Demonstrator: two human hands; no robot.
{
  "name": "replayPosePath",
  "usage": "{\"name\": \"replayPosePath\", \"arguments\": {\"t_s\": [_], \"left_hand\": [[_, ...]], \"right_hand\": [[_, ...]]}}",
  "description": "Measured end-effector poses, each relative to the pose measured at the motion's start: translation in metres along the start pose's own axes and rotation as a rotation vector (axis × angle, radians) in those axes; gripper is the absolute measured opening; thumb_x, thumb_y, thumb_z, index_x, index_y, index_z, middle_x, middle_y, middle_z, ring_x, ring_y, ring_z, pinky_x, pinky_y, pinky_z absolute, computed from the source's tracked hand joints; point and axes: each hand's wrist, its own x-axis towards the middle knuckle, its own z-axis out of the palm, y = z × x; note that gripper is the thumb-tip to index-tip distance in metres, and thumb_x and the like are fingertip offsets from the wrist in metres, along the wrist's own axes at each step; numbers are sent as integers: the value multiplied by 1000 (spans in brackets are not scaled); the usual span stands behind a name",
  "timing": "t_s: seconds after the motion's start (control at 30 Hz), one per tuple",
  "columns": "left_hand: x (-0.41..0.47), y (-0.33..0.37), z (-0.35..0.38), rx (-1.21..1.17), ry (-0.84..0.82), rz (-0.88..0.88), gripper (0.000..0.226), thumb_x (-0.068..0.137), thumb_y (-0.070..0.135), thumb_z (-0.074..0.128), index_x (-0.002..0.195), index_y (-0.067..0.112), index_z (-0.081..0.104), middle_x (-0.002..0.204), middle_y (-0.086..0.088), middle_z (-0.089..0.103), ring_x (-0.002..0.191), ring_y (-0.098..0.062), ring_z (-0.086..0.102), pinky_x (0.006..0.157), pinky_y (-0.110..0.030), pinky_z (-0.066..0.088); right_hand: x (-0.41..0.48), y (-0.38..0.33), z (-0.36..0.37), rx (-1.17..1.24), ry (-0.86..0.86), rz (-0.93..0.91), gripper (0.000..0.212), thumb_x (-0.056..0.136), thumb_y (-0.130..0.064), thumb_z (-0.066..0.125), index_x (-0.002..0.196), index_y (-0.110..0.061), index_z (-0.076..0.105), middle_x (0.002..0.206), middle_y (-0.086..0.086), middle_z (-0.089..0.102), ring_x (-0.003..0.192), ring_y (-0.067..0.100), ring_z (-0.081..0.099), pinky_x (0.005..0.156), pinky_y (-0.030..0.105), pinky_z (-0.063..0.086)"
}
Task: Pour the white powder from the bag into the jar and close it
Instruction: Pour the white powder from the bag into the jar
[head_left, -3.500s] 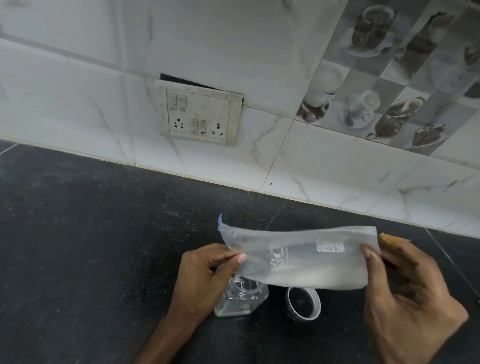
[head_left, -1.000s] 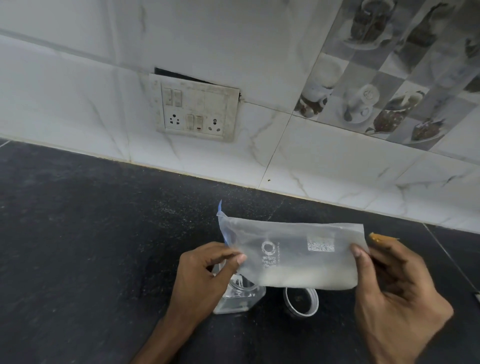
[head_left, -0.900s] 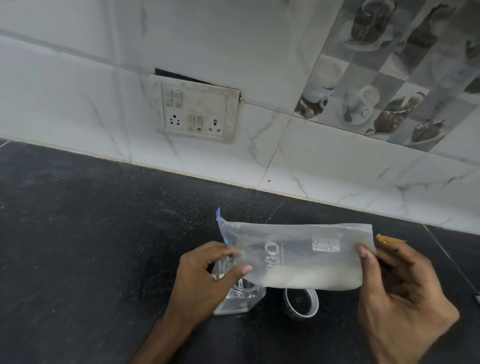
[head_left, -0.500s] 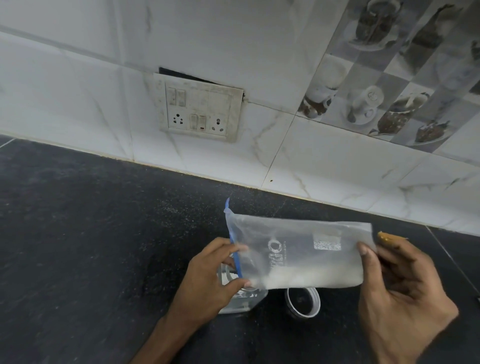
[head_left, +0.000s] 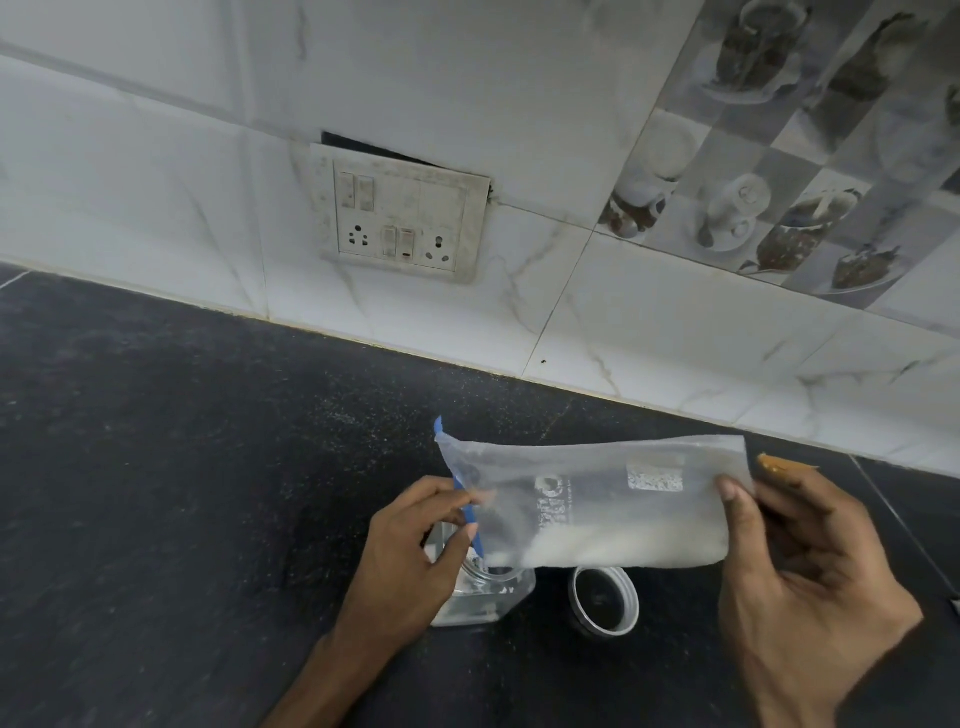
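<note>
A translucent zip bag (head_left: 597, 499) with a blue seal strip hangs sideways above the counter, white powder lying along its lower edge. My left hand (head_left: 415, 551) pinches the bag's blue-edged mouth end, which sits just over the open clear jar (head_left: 488, 597). My right hand (head_left: 800, 582) grips the bag's other end, slightly higher. The jar stands on the black counter, partly hidden by my left hand and the bag. Its white-rimmed lid (head_left: 602, 600) lies on the counter just right of the jar.
The black speckled counter (head_left: 182, 467) runs to a white tiled wall with a switch and socket plate (head_left: 400, 218). An orange scrap (head_left: 779, 462) lies behind my right hand. Printed decorative tiles fill the upper right.
My left hand has shifted its pinch to the blue mouth edge, and the bag's mouth has dropped closer to the jar opening. Powder has slid towards the mouth end.
</note>
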Motion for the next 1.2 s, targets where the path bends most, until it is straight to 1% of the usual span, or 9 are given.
{"name": "replayPosePath", "arguments": {"t_s": [0.37, 0.47, 0.53, 0.73, 0.8, 0.9, 0.93, 1.07, 1.2], "left_hand": [[-4, -1, 9, -86, 60, -205, 27, 80, -4, 76, 90, 21, 81, 89, 19, 76, 90, 3, 71, 80, -8, 52], [-4, 2, 8, -166, 66, -204, 8, 81, 19, 77, 89, 21, 80, 92, 17, 75, 89, 0, 71, 79, -12, 53], [-2, 6, 6, -192, 58, -200, 14, 77, 34, 81, 84, 22, 80, 89, 16, 75, 87, -3, 72, 78, -12, 53], [-1, 3, 8, -125, 38, -213, 13, 73, 5, 84, 74, 17, 79, 78, 14, 75, 77, -5, 72, 74, -17, 56], [-1, 3, 8, -112, 29, -202, 13, 74, 5, 83, 74, 17, 79, 78, 13, 75, 77, -5, 72, 73, -13, 53], [-2, 5, 9, -107, 31, -209, 15, 75, 3, 83, 72, 17, 78, 79, 15, 74, 77, -3, 71, 73, -8, 50], [-2, 5, 9, -107, 34, -214, 15, 75, 4, 83, 72, 17, 78, 79, 15, 74, 77, -3, 71, 73, -8, 50], [-2, 4, 8, -102, 32, -219, 13, 75, 5, 83, 73, 17, 78, 77, 13, 75, 76, -5, 72, 73, -13, 53], [-2, 6, 7, -99, 23, -227, 15, 75, 5, 82, 72, 19, 78, 77, 14, 74, 76, -5, 71, 73, -12, 52]], "right_hand": [[2, -2, 3, -41, 6, -37, 26, 87, -7, 74, 111, -5, 65, 106, 8, 69, 92, -10, 68, 81, 15, 55], [2, -4, 5, -54, -8, -69, 27, 87, -6, 73, 111, -6, 63, 109, 3, 68, 94, -12, 66, 82, 12, 54], [2, -5, 5, -65, -13, -83, 27, 86, -5, 73, 111, -5, 63, 110, 1, 66, 96, -14, 66, 82, 11, 53], [5, -5, 1, -105, -40, -30, 27, 84, 1, 76, 108, -2, 67, 106, -5, 67, 94, -13, 66, 82, 12, 54], [9, -4, -1, -84, -57, 9, 22, 87, -6, 76, 105, -12, 66, 101, -12, 67, 88, -5, 69, 80, 17, 56], [9, -5, -4, -139, -161, 52, 14, 97, -26, 64, 99, -39, 60, 90, -22, 66, 74, 18, 70, 71, 43, 60], [9, -6, -5, -165, -206, 75, 14, 99, -33, 58, 96, -46, 55, 89, -25, 65, 70, 20, 69, 68, 43, 60], [13, -9, -14, -193, -336, 233, 18, 94, -30, 61, 95, -39, 45, 80, -14, 72, 80, 3, 71, 67, 4, 49], [17, -14, -25, -90, -463, 407, 61, 75, 1, 80, 104, -44, 52, 93, -22, 74, 81, -5, 72, 75, 1, 49]]}}
